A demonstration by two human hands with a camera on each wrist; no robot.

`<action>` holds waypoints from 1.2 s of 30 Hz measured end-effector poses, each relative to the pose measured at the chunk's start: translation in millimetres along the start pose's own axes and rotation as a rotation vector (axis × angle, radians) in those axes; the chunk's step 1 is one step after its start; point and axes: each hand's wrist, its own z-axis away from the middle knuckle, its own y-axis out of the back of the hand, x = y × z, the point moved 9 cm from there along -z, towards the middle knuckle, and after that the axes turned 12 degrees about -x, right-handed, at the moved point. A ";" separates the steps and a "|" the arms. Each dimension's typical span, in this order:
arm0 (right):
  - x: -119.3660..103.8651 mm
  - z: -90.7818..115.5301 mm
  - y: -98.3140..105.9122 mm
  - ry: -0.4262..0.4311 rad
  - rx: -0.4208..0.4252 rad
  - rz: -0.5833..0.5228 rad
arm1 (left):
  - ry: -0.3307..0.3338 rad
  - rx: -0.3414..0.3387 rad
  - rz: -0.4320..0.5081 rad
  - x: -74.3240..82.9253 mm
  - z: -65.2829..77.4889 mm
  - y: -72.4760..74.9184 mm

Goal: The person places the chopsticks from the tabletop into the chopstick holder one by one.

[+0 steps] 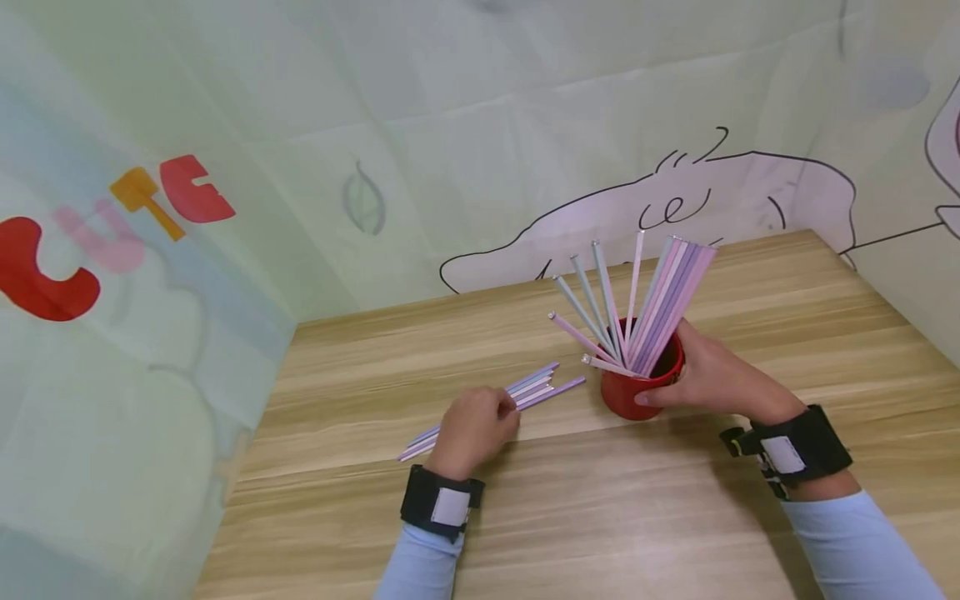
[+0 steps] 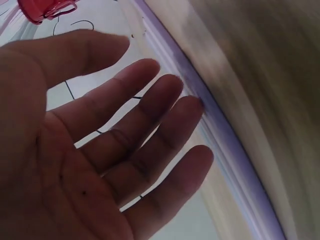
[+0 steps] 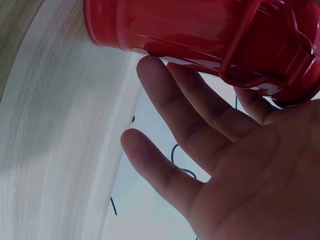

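A red cup (image 1: 633,396) with a glossy surface and a red wire piece on its side stands upright on the table, holding several slim pastel sticks (image 1: 667,300) that fan out above its rim. My right hand (image 1: 712,375) grips this cup from the right, thumb at the front. In the right wrist view, some fingers (image 3: 165,90) lie along the cup's wall. More pastel sticks (image 1: 536,387) lie side by side on the table, left of the cup. Over them rests my left hand (image 1: 476,425), its fingers loosely bent and fingertips right at the sticks (image 2: 220,120); thumb and fingers are apart.
The wood-grain table (image 1: 360,375) runs back to a printed cloth backdrop (image 1: 420,150) with line drawings and colourful letters. Both wrists wear black straps (image 1: 802,446) with small devices attached.
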 end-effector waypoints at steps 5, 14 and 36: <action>-1.8 0.3 -0.5 0.044 -0.015 -0.014 | -0.003 -0.018 -0.016 -1.0 -2.4 -5.3; -3.0 0.4 -0.9 0.098 -0.031 -0.003 | -0.026 0.014 -0.055 0.8 -1.2 -9.4; 3.3 0.7 -2.6 0.088 -0.042 -0.092 | -0.030 0.005 -0.170 9.3 0.9 -10.9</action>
